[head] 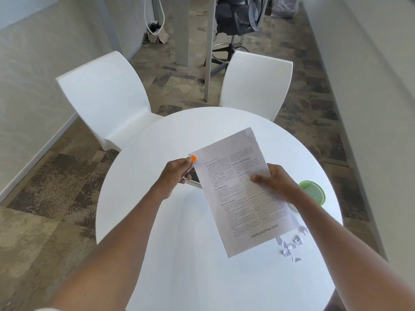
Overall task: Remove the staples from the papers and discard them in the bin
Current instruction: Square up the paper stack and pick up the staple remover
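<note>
**Paper held above the round worktop**

A round white worktop point(179, 254) fills the lower view, with two white chairs point(105, 97) drawn up at its far side and a dark office chair point(235, 16) further back on the patterned carpet point(56, 187). Printed paper point(238, 194) is held tilted above the worktop. The right hand point(272, 182) pinches its right edge, thumb on the printed face. The left hand point(174, 176) is curled round a staple remover point(193, 159) with an orange tip, which sits at the paper's upper left corner. A green mesh bin point(313, 191) stands on the worktop just beyond the right hand. Torn paper scraps point(292, 244) lie on the worktop near the paper's lower right corner.
</note>
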A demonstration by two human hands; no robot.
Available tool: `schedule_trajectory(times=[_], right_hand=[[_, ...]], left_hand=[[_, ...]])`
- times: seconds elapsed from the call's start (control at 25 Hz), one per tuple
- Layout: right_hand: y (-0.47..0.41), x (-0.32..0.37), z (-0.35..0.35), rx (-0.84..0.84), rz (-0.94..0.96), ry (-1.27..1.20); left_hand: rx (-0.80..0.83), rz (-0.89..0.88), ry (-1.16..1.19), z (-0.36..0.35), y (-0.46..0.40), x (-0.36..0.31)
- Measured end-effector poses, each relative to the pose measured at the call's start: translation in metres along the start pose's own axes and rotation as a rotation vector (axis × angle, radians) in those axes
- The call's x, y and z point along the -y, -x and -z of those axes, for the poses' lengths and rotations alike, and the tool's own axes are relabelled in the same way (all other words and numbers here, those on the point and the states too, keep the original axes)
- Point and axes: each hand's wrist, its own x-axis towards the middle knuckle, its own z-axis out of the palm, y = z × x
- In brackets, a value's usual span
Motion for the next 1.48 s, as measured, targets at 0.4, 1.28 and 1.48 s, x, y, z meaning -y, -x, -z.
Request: schedule_trajectory(times=[0.4,1.28,1.48], right_hand=[[0.007,-0.002,0.007,0.016,0.000,-0.015],[0.022,-0.007,0.011,-0.009,-0.005,-0.062],[0.028,-0.003,0.014,-0.054,-0.022,-0.044]], left_hand=[[-0.036,-0.039,-0.004,-0.011,-0.002,0.000],[0.032,0.026,0.046,-0.016,0.000,0.006],[0.051,0.063,0.102,-0.020,0.010,-0.002]])
